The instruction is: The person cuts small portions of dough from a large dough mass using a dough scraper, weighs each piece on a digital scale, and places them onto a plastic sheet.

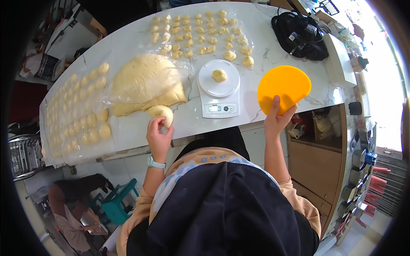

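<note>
My left hand (159,135) is closed on a piece of dough (163,113) at the table's front edge. Just beyond it lies a big slab of dough (143,79), partly covered by a clear plastic sheet. In my right hand (277,119) is a round-edged yellow dough scraper (285,87), thumb on its face, held to the right of the scale. A white kitchen scale (219,89) stands between my hands, with a small dough lump (219,76) on its round plate. Its display is lit, but I cannot read the figures.
Rows of small dough pieces (200,30) lie on plastic at the back. More dough balls (81,113) sit under plastic at the left. A black bag (299,34) rests at the back right. A teal stool (119,200) and another person (77,209) are at the lower left.
</note>
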Motion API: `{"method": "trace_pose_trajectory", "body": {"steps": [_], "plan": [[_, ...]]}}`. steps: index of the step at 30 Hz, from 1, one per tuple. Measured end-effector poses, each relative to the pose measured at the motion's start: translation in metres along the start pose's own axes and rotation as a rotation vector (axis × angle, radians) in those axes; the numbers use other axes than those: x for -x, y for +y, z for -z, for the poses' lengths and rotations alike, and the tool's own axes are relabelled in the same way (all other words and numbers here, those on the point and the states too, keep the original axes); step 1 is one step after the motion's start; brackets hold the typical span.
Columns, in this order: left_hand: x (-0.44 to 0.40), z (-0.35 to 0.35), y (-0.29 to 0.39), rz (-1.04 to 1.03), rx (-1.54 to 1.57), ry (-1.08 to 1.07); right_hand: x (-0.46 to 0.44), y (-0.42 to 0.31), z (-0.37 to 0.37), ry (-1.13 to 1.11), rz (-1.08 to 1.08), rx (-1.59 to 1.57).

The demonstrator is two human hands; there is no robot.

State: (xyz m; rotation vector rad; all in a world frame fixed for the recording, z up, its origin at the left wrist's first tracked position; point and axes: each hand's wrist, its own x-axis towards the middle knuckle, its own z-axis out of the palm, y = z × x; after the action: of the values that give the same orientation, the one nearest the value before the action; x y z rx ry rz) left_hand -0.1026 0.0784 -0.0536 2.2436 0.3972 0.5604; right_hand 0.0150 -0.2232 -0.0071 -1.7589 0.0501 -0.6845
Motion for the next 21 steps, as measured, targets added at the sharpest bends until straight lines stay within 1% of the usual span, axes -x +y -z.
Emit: {"method": "trace_pose_trajectory", "body": {"steps": [2, 5, 8, 11, 14, 17, 21], "plan": [[0.002, 0.002, -0.002, -0.149, -0.045, -0.046, 0.0, 0.004, -0.001, -0.011, -0.007, -0.008], [0.005, 0.01, -0.001, -0.242, -0.048, -0.115, -0.004, 0.005, -0.003, -0.007, -0.002, 0.017], [0.007, 0.019, 0.013, -0.344, -0.36, 0.006, -0.007, 0.006, -0.005, -0.006, 0.006, 0.023], [0.005, 0.008, 0.016, -0.055, -0.046, 0.043, -0.006, 0.008, -0.006, -0.019, -0.048, -0.024], [0.014, 0.0, 0.005, -0.123, -0.103, 0.083, -0.005, 0.014, -0.006, -0.036, -0.082, -0.019], [0.006, -0.009, 0.022, -0.308, -0.042, 0.009, -0.009, 0.008, -0.011, -0.043, -0.061, -0.019], [-0.056, -0.05, 0.067, -0.471, 0.063, -0.128, -0.011, 0.007, -0.025, -0.085, -0.071, 0.017]]}}
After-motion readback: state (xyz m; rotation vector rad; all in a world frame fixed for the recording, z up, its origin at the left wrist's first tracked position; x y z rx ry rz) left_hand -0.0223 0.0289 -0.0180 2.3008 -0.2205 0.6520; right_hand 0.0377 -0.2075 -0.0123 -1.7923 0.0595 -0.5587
